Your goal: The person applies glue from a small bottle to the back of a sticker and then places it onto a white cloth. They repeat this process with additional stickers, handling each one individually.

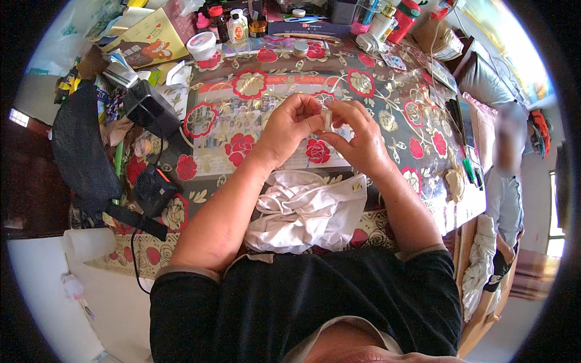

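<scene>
Over the middle of the table, my left hand (289,130) and my right hand (362,136) meet, fingers bent. Between their fingertips is a small pale, partly see-through object (327,120), too small to name. The left thumb and fingers pinch it from one side; the right thumb and forefinger close on it from the other. Below the hands, between my forearms, a crumpled white cloth (296,212) lies at the table's near edge. No hand touches it.
A flowered cover (387,121) spreads over the table. Along the back stand a white tub (201,46), small bottles (237,29) and a red bottle (404,21). A black box-shaped device (151,109) sits left. Green-handled tools (469,170) lie right; beyond, a person (505,193) stands.
</scene>
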A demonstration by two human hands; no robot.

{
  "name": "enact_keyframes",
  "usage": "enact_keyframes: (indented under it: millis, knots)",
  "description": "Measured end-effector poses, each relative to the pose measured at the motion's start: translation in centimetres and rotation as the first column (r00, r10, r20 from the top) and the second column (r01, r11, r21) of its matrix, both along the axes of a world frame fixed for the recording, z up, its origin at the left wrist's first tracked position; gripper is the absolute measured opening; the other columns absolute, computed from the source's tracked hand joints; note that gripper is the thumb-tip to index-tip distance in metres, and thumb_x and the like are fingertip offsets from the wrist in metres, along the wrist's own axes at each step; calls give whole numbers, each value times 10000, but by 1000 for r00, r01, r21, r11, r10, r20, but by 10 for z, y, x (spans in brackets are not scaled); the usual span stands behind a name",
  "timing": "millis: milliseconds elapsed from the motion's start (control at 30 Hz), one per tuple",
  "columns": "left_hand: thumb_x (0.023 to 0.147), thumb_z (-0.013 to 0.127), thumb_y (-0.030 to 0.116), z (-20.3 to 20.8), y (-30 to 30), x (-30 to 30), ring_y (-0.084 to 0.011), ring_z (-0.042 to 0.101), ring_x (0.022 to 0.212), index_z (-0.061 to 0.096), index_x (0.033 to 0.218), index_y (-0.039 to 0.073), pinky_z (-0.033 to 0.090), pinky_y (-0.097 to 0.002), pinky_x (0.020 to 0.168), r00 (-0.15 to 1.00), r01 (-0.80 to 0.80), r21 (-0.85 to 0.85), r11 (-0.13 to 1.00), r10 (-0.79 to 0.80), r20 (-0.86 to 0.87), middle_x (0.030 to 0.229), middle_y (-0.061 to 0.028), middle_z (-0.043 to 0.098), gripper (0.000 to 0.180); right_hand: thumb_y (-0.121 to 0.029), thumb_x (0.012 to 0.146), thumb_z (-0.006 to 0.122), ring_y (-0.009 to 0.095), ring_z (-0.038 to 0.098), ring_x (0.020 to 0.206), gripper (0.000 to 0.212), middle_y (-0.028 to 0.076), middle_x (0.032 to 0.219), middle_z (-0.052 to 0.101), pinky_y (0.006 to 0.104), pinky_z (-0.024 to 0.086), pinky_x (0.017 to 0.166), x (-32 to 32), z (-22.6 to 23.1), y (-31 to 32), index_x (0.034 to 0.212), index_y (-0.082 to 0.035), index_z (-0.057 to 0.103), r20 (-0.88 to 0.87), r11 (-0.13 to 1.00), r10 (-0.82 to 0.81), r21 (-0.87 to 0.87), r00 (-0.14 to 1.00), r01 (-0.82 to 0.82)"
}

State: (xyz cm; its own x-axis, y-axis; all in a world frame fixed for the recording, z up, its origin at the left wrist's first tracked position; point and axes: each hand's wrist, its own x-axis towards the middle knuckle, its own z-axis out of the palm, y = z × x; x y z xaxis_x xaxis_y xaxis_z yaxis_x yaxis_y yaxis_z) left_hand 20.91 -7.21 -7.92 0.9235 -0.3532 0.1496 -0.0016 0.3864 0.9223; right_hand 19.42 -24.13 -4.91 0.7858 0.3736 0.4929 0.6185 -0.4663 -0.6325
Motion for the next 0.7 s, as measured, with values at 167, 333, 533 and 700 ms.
enact_keyframes:
  millis: [167,333,533,700]
  knots:
    - [819,632,188,-2,1,1,-82,507,781,495,1019,52,444,-232,697,997,67,-26,997,-68,-36,843,12,528,278,-53,680,703,216,577,746,349,100,916,554,303,482,655,1,0,-1,993,-37,549,124,999,44,-3,991,-44]
    - [808,643,160,-6,-1,1,-91,526,792,512,993,52,453,-236,728,999,10,-6,1000,-10,51,875,-5,548,251,-19,683,690,205,588,783,309,95,910,544,290,497,673,5,-4,-2,959,-25,553,-30,993,79,93,996,-75]
    - [787,664,131,-6,0,1,-89,537,806,533,962,57,455,-233,735,995,-11,25,1000,9,95,884,-9,570,230,16,711,677,162,580,839,266,80,952,534,268,507,729,4,-13,0,948,-9,557,-151,943,146,319,978,-91]
    - [788,660,119,-6,-1,0,-83,537,795,539,953,59,457,-230,730,992,-19,37,999,14,124,880,-4,572,213,11,740,666,135,566,878,215,59,976,525,259,494,773,2,-16,2,920,1,549,-273,882,186,470,944,-38]
